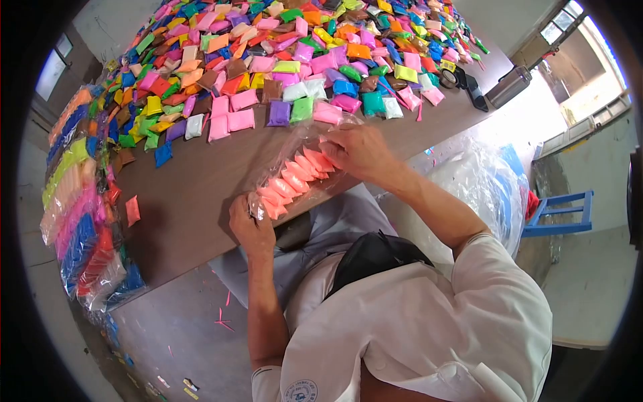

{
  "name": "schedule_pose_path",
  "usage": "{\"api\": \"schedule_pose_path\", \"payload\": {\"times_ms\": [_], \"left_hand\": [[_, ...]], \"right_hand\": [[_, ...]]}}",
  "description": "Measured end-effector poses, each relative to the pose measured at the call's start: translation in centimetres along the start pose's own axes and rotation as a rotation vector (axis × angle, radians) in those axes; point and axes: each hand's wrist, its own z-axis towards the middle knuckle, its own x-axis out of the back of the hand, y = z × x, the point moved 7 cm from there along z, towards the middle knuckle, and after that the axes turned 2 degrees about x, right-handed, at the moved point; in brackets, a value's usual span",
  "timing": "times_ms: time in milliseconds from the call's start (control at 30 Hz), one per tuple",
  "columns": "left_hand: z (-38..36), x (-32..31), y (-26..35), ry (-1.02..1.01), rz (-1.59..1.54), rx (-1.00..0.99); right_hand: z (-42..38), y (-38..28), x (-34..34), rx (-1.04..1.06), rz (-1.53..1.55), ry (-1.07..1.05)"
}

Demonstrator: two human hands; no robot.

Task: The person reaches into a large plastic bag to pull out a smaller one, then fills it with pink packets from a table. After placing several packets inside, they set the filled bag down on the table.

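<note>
A long clear plastic bag (295,144) lies slanted near the front edge of the table, holding a row of several coral-pink packets (295,177). My left hand (252,221) is closed round the bag's near-left end, with a bit of crumpled plastic showing at the fingers. At the far-right end, my right hand (358,151) is closed at the bag beside the last packets; its fingertips are partly hidden. Just beyond the bag, a pink packet (327,112) and a green packet (302,109) lie at the edge of a large heap.
The heap of small colourful packets (288,63) covers the table's (194,174) far side. Filled clear bags (84,194) hang along the left edge, near a loose coral packet (132,210). A flask (509,86), phone (475,92) and tape roll (448,78) stand right; a blue stool (559,213) is beyond.
</note>
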Motion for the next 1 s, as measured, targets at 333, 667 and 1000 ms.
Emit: {"api": "schedule_pose_path", "payload": {"times_ms": [333,667,1000], "left_hand": [[-0.1,0.1,0.0,0.011,-0.015,0.017],[-0.1,0.1,0.1,0.014,-0.005,-0.009],[0.0,0.0,0.2,0.012,-0.020,0.022]], "right_hand": [[0.6,0.3,1.1,-0.079,0.012,-0.089],[0.2,1.6,0.1,-0.044,0.003,-0.059],[3.1,-0.8,7.5,-0.151,0.309,0.098]]}}
